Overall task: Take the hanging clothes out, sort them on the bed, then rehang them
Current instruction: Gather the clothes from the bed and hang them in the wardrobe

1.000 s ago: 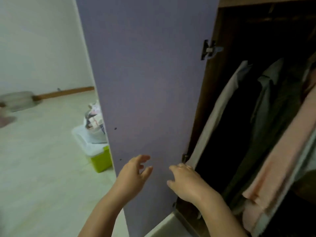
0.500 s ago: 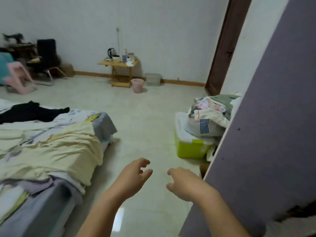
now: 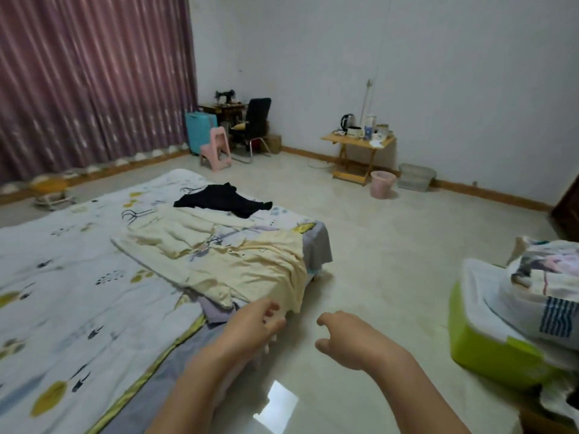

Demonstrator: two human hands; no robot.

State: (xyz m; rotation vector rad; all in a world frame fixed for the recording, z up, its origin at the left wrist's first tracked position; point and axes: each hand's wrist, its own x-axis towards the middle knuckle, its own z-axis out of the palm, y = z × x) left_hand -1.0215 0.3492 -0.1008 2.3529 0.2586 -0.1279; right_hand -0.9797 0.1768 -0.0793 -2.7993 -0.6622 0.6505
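Both hands are hanging out in front, holding nothing: the left hand (image 3: 250,324) and the right hand (image 3: 347,336) are showing loosely curled fingers, probably readying for sorting. A black garment (image 3: 222,200) is lying flat on the bed (image 3: 78,277), beyond a cream quilt (image 3: 225,255). 1 green bin (image 3: 488,349) is standing on the tiled floor (image 3: 391,245).

at my four o'clock the green bin (image 3: 488,349) runs off frame; items on the far table (image 3: 357,140) too small to name.
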